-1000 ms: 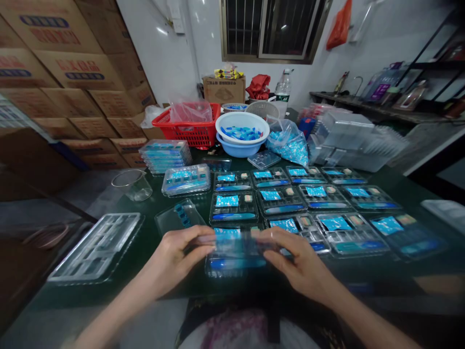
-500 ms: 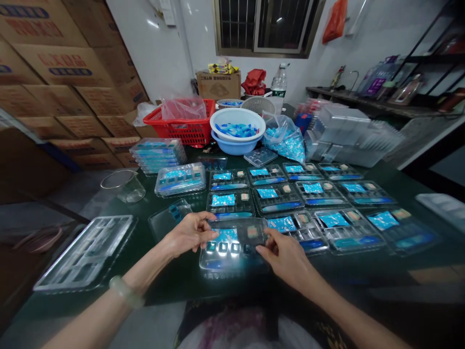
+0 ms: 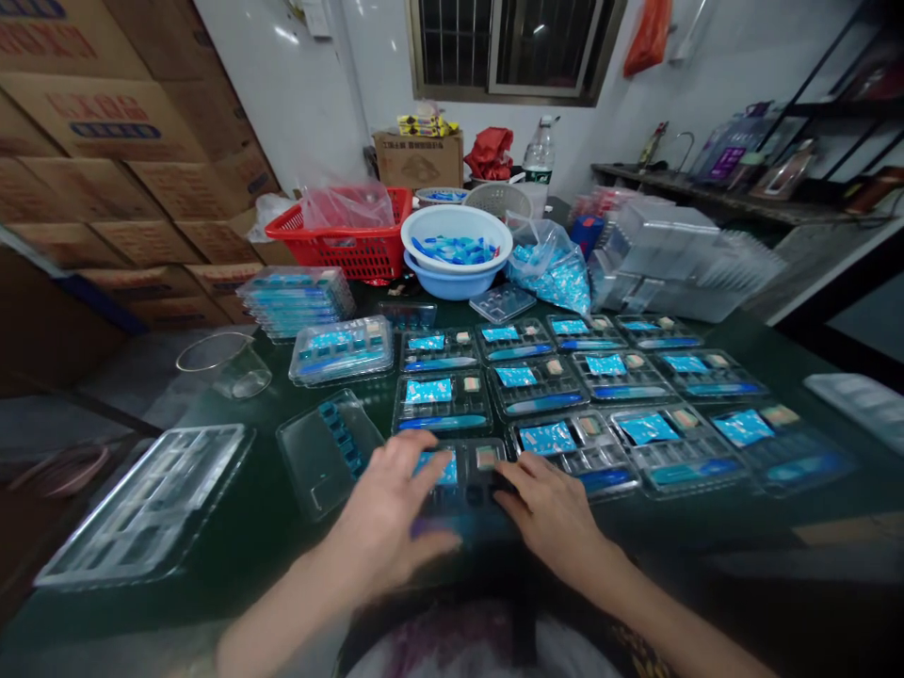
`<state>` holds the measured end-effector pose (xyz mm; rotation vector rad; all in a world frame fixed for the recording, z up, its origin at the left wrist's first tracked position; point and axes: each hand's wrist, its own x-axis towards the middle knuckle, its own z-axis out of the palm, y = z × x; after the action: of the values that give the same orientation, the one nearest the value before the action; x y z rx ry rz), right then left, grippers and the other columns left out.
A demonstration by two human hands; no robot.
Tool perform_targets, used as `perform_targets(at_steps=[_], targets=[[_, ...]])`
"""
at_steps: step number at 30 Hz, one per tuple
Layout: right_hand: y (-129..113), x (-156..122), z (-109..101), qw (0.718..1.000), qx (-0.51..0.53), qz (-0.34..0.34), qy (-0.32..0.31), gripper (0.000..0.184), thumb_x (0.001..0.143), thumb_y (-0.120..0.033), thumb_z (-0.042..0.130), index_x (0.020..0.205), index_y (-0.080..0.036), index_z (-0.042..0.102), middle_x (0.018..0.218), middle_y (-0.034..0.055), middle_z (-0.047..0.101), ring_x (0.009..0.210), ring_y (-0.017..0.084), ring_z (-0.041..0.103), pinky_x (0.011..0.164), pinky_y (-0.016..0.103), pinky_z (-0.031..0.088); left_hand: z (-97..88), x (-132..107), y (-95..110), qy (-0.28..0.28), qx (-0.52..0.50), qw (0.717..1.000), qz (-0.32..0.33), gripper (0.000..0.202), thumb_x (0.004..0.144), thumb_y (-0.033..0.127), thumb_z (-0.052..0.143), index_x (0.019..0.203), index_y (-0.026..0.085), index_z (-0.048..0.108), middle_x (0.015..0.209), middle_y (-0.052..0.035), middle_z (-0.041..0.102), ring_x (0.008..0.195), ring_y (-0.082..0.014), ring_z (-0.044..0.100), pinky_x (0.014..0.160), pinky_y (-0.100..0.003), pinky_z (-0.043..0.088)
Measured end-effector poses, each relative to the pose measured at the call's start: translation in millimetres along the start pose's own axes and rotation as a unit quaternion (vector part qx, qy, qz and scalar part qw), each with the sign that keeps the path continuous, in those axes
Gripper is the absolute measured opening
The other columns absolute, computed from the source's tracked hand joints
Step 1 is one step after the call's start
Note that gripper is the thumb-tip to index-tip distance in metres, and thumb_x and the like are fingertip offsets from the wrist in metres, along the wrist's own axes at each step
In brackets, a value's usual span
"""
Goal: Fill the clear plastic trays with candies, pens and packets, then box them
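Note:
A clear plastic case (image 3: 467,482) with a blue patterned packet and a small pale block lies in front of me. My left hand (image 3: 392,504) rests over its left side, fingers spread and thumb apart, covering part of the packet. At the right edge, my right hand (image 3: 555,504) has the case between thumb and fingers. To the left is a clear lid (image 3: 305,466) with a row of teal squares. Rows of similar filled trays (image 3: 545,438) spread behind and to the right, each with a packet, a block and a blue pen-like stick.
Stacked filled cases (image 3: 344,350) stand at the left, near a clear round tub (image 3: 226,365) and an empty clear tray (image 3: 152,499). Behind are a red basket (image 3: 339,243), a white basin (image 3: 456,221) of blue sticks, a bag of packets (image 3: 551,268) and clear cases (image 3: 668,245).
My left hand has shifted from pinching the case's far left edge to lying spread over it. The case sits lower and flatter. The lid with teal squares now shows more fully.

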<state>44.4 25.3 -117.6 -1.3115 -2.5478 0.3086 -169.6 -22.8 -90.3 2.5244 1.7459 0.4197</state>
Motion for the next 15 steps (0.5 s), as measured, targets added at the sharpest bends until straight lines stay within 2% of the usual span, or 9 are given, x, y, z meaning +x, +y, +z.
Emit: perform_targets(at_steps=[1, 3, 6, 8, 10, 13, 15], targets=[[-0.9, -0.8, 0.3, 1.000, -0.023, -0.005, -0.004, 0.021, 0.084, -0.021, 0.049, 0.104, -0.027, 0.053, 0.087, 0.0017, 0.053, 0.082, 0.019, 0.052, 0.062, 0.027, 0.039, 2.3, 2.0, 4.0, -0.039, -0.004, 0.998, 0.040, 0.074, 0.066, 0.050, 0.061, 0.128, 0.017, 0.037, 0.133, -0.0168, 0.032, 0.124, -0.0345, 0.023, 0.094, -0.051, 0.030], [-1.9, -4.1, 2.1, 0.998, -0.062, -0.017, 0.000, 0.022, 0.085, -0.021, 0.047, 0.105, -0.026, 0.054, 0.085, 0.0030, 0.053, 0.083, 0.020, 0.051, 0.062, 0.028, 0.039, 9.0, 3.4, 9.5, -0.103, -0.001, 0.992, 0.078, 0.089, 0.062, 0.058, 0.060, 0.135, 0.018, 0.026, 0.140, -0.0176, 0.022, 0.128, -0.0384, 0.007, 0.095, -0.059, 0.021], [-1.4, -11.3, 5.6, 0.995, -0.090, -0.039, 0.013, 0.027, 0.084, -0.018, 0.046, 0.109, -0.026, 0.052, 0.085, 0.0038, 0.053, 0.081, 0.020, 0.051, 0.061, 0.029, 0.040, 19.4, -2.4, 11.3, -0.151, -0.001, 0.986, 0.075, 0.095, 0.063, 0.060, 0.056, 0.138, 0.020, 0.013, 0.144, -0.0171, 0.011, 0.129, -0.0397, -0.001, 0.094, -0.063, 0.016], [-1.1, -15.4, 7.2, 0.994, -0.092, -0.057, 0.017, 0.028, 0.083, -0.016, 0.047, 0.109, -0.026, 0.053, 0.084, 0.0042, 0.054, 0.080, 0.020, 0.051, 0.059, 0.028, 0.040, 23.1, -7.6, 10.4, -0.164, -0.001, 0.985, 0.053, 0.098, 0.060, 0.057, 0.060, 0.139, 0.022, 0.012, 0.145, -0.0172, 0.006, 0.128, -0.0416, 0.000, 0.094, -0.062, 0.015], [-1.8, -17.8, 8.0, 0.993, -0.085, -0.074, 0.023, 0.029, 0.082, -0.015, 0.046, 0.108, -0.025, 0.053, 0.082, 0.0046, 0.054, 0.077, 0.020, 0.052, 0.058, 0.028, 0.041, 23.7, -8.6, 9.8, -0.180, -0.007, 0.983, 0.027, 0.107, 0.051, 0.057, 0.065, 0.138, 0.021, 0.015, 0.144, -0.0213, 0.005, 0.126, -0.0451, 0.005, 0.094, -0.062, 0.015], [-2.9, -18.9, 8.3, 0.994, -0.050, -0.086, 0.052, 0.028, 0.083, -0.014, 0.041, 0.105, -0.023, 0.056, 0.081, 0.0050, 0.055, 0.075, 0.020, 0.054, 0.058, 0.029, 0.045, 21.8, -1.1, 12.2, -0.197, -0.012, 0.980, -0.003, 0.113, 0.041, 0.054, 0.068, 0.137, 0.017, 0.020, 0.138, -0.0279, 0.016, 0.122, -0.0487, 0.016, 0.093, -0.064, 0.011], [-1.0, -20.0, 8.0, 0.990, -0.007, -0.100, 0.098, 0.028, 0.085, -0.016, 0.037, 0.104, -0.022, 0.056, 0.083, 0.0056, 0.056, 0.076, 0.019, 0.056, 0.061, 0.029, 0.047, 19.0, 4.9, 16.1, -0.201, -0.014, 0.979, -0.008, 0.113, 0.036, 0.045, 0.070, 0.135, 0.017, 0.024, 0.133, -0.0274, 0.027, 0.117, -0.0495, 0.023, 0.092, -0.065, 0.010]])
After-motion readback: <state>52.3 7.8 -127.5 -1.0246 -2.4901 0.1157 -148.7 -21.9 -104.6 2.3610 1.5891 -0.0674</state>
